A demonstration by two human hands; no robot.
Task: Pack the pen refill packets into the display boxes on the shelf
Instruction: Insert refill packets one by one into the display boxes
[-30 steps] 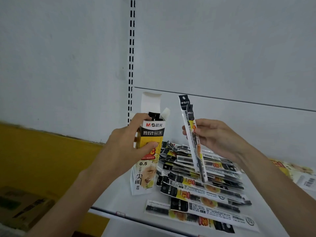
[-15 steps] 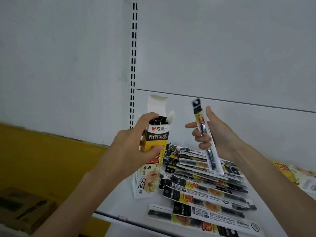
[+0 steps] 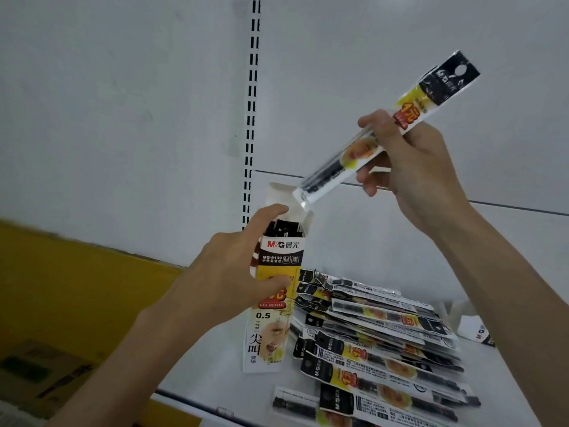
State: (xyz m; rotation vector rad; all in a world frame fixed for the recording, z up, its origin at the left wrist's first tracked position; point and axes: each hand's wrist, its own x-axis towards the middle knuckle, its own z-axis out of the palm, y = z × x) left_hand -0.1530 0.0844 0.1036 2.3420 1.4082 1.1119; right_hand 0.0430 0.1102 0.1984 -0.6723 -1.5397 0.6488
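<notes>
Our left grip (image 3: 221, 282) steadies the box (image 3: 278, 252), right grip (image 3: 415, 171) pinches the packet (image 3: 335, 171); we should aim its low end inside.

Yellow-black box (image 3: 277, 291) — black-yellow-clear packet (image 3: 385, 131)

Cardboard carton (image 3: 37, 377), slotted upright (image 3: 251, 118)

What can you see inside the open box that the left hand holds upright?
Black packet tops show in the mouth of the display box. The box walls and the left hand cover the rest.
</notes>
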